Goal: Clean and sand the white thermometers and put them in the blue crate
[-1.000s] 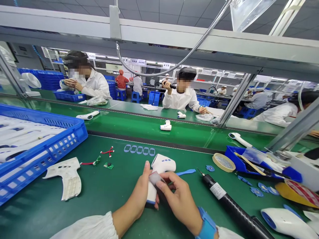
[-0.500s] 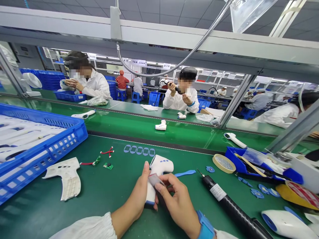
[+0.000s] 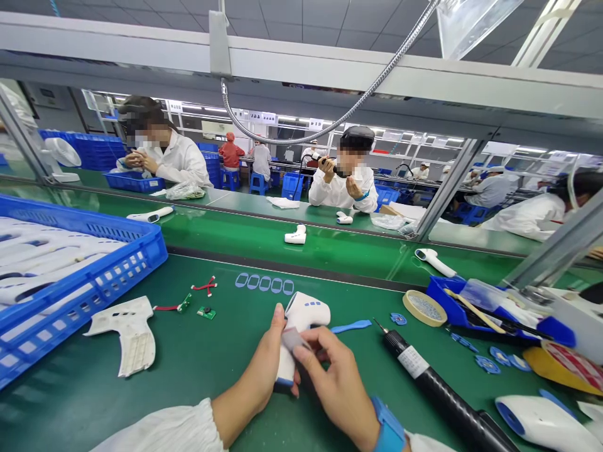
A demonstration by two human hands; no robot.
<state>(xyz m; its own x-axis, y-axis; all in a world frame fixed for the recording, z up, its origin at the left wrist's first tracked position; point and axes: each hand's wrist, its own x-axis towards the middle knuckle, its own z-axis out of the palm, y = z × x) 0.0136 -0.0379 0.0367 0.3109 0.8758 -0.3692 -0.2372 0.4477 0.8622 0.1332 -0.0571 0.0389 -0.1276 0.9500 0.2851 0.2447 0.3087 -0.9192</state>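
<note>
My left hand [image 3: 264, 367] is wrapped round the grip of a white gun-shaped thermometer [image 3: 304, 314], held upright just above the green bench. My right hand [image 3: 332, 376], with a blue wristband, pinches a small grey piece [image 3: 293, 339] against the thermometer's handle. A black electric screwdriver [image 3: 433, 386] lies on the bench right of my hands. A blue plastic tool [image 3: 351, 326] lies just behind the thermometer.
A blue crate [image 3: 85, 295] of white shells stands at left, a loose white half-shell [image 3: 127, 333] beside it. Small circuit boards with red wires [image 3: 200, 298], blue rings [image 3: 264, 284], a tape roll [image 3: 424, 307] and a blue parts tray [image 3: 490, 311] lie around. Thermometers ride the conveyor [image 3: 330, 248]; workers sit opposite.
My hands and the thermometer have stayed almost still. The thermometers on the conveyor have drifted left. The worker opposite has raised a hand to the face.
</note>
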